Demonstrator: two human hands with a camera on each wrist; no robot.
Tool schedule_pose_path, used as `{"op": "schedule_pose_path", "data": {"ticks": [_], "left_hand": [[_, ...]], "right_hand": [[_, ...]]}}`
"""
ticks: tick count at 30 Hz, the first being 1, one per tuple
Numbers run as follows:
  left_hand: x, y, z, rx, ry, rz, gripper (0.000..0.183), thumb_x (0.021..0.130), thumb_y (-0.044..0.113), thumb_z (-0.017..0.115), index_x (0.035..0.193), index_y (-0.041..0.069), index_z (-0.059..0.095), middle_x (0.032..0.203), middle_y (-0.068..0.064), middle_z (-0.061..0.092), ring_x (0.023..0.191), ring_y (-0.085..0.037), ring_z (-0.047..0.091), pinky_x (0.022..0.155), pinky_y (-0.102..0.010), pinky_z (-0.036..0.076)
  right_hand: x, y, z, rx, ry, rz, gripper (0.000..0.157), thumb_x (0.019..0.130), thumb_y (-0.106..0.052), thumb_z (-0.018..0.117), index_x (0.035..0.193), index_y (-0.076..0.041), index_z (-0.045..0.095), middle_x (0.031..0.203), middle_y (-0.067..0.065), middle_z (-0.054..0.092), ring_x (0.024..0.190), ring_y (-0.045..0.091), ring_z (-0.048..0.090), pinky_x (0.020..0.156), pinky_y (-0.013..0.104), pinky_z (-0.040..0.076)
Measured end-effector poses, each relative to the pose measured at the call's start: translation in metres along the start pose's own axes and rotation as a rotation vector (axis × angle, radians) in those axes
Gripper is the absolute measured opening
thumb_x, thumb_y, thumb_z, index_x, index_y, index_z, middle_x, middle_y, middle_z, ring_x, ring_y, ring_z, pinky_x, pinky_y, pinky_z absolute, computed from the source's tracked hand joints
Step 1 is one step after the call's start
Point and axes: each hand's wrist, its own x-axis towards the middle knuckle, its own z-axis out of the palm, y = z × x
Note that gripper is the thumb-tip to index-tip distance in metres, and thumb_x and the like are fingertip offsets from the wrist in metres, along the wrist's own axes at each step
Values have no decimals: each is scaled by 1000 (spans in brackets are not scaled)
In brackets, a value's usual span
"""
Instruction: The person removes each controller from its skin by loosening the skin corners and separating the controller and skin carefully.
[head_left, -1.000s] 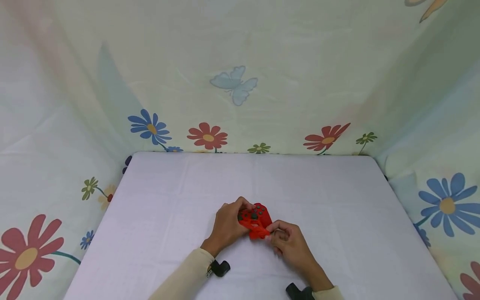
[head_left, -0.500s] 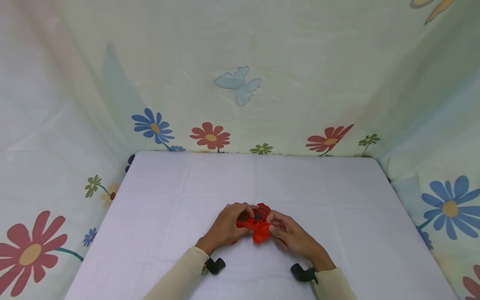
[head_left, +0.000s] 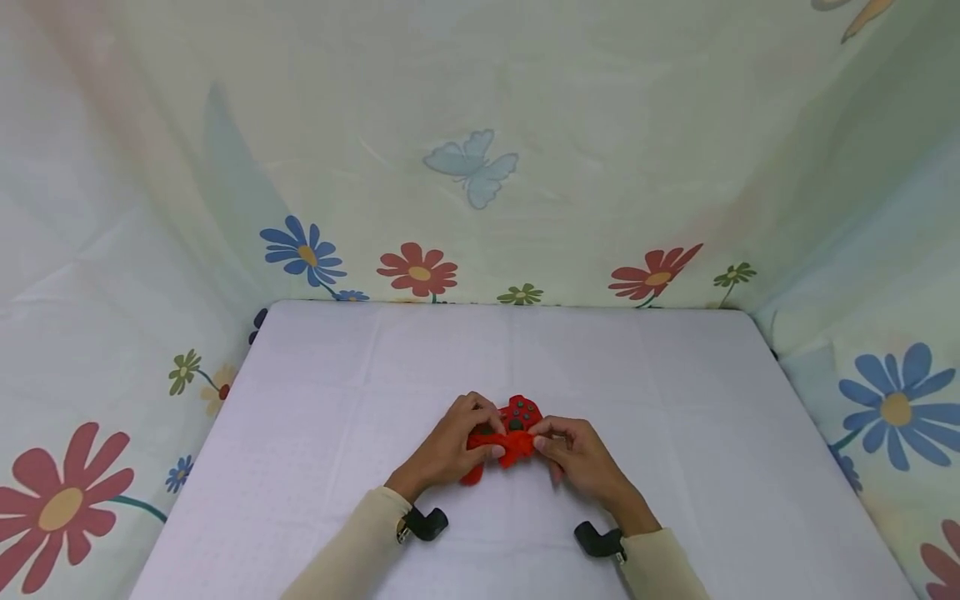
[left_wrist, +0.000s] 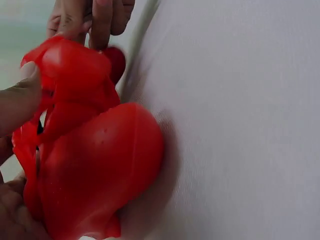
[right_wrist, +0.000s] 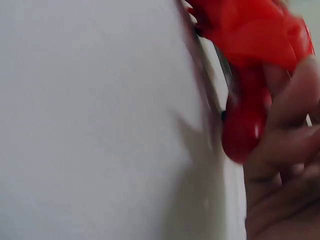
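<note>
A red game controller (head_left: 522, 410) with dark buttons is held just above the table. A stretchy red silicone cover (head_left: 516, 447) wraps the handle on the left-hand side; the rest is bunched across the front. My left hand (head_left: 452, 439) grips the covered side, thumb on the cover. My right hand (head_left: 583, 460) pinches the cover's loose end between thumb and fingers. From the left wrist, the smooth covered handle (left_wrist: 105, 165) shows large. The right wrist view has the bare, glossy handle (right_wrist: 245, 125) beside my right fingers, with the cover above it.
A white cloth covers the table (head_left: 360, 375). Flower-patterned curtains (head_left: 562, 192) stand behind it and along both sides. Black wrist cameras (head_left: 427, 525) sit on both wrists.
The cover's loose end has been lifted from the front up toward the controller's face. My left thumb has come onto the cover, and the left-hand handle now shows below that hand.
</note>
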Motion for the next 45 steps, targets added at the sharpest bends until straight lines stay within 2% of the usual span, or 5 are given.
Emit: {"op": "schedule_pose_path", "data": {"ticks": [6, 21, 27, 37, 45], "left_hand": [[5, 0, 4, 12, 66, -10, 26, 100, 36, 74, 123, 25, 67, 124, 3, 61, 125, -14, 49, 108, -40, 46], [14, 9, 10, 66, 64, 12, 14, 104, 27, 67, 98, 17, 75, 119, -5, 61, 119, -21, 50, 104, -46, 42], [15, 6, 13, 24, 112, 25, 14, 105, 30, 65, 109, 17, 66, 113, -2, 65, 119, -21, 51, 107, -48, 41], [13, 5, 17, -112, 166, 13, 8, 105, 30, 67, 108, 23, 68, 107, 8, 75, 119, -13, 58, 112, -51, 29], [18, 11, 15, -85, 96, -10, 14, 105, 31, 68, 114, 20, 64, 94, 11, 75, 102, -6, 55, 107, -46, 27]], "right_hand": [[0, 1, 7, -26, 75, -31, 13, 106, -15, 65, 111, -6, 72, 92, 24, 66, 53, 30, 58, 60, 27, 52], [4, 9, 10, 105, 3, -96, 19, 114, -17, 43, 111, 0, 51, 55, 21, 45, 44, 28, 46, 47, 31, 42], [3, 4, 13, 42, 161, -95, 17, 112, -17, 50, 112, -2, 57, 65, 22, 50, 53, 31, 50, 50, 31, 46], [7, 2, 19, 44, 214, -20, 19, 114, -22, 49, 113, -4, 54, 56, 20, 50, 44, 27, 52, 46, 33, 46], [5, -1, 25, -21, 361, -9, 15, 109, -21, 61, 117, -9, 63, 68, 11, 60, 49, 17, 53, 50, 29, 50]]}}
